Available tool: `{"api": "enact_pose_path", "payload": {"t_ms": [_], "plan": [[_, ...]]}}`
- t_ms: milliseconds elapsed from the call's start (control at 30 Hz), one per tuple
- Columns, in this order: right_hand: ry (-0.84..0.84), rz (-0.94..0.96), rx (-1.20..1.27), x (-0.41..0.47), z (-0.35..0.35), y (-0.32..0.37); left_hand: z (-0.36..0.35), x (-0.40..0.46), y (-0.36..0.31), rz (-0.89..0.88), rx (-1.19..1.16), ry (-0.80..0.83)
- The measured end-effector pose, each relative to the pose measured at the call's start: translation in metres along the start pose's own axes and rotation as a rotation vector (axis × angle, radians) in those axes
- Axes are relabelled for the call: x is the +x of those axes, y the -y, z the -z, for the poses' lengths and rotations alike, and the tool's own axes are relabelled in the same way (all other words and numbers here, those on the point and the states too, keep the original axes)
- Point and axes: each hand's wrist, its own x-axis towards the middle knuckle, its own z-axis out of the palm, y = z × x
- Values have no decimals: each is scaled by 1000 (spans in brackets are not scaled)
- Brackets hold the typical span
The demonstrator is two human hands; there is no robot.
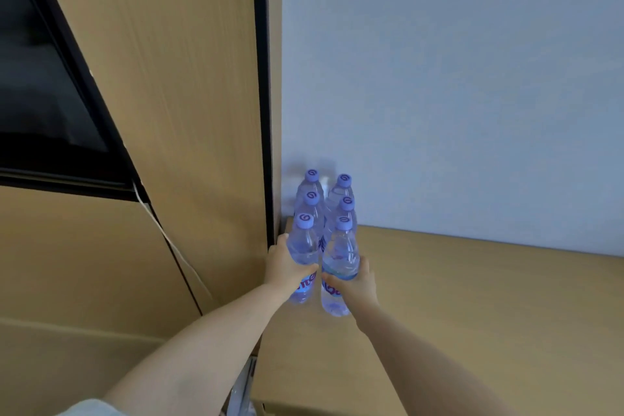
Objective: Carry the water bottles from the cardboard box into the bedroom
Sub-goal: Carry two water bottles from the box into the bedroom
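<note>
Water bottles (322, 213), six in two rows, stand mid-frame on the desk (472, 297) by the wall. Left hand (285, 268) grips the nearest left bottle (303, 246), right hand (356, 284) grips the nearest right bottle (339, 253).

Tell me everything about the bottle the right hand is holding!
The front right bottle is clear plastic with a lilac screw cap, shut, and looks full of water. A label with pink and blue letters wraps its lower body, partly hidden by fingers. It stands upright on the tan wooden surface, at the front of the right row in a group of six bottles. The right hand has its grip around its middle. The bottle held by the left hand stands close beside it; whether they touch is unclear.
</note>
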Motion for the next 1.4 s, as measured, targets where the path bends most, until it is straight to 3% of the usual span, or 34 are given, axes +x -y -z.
{"api": "enact_pose_path", "payload": {"t_ms": [133, 300, 400, 533, 800, 1067, 1400], "plan": [[-1, 58, -111, 2, -6, 0, -4, 3, -1, -61, 76, -40], [113, 88, 84, 5, -6, 6, 0, 6, 0, -57, 62, 0], [108, 62, 168, 11, -7, 6, 2, 7, -1, -38, -29, 28], [50, -87, 74, 18, -8, -2, 3, 12, -1, -63, -41, 93], [101, 40, 7, 22, -4, -13, 4, 9, 5, -81, -72, 116], [34, 272, -91, 15, 4, -20, 3, 2, -3, -119, -206, 150], [-93, 287, -247, 12, 6, -21, -5, 2, -6, -97, -172, 127]]}}
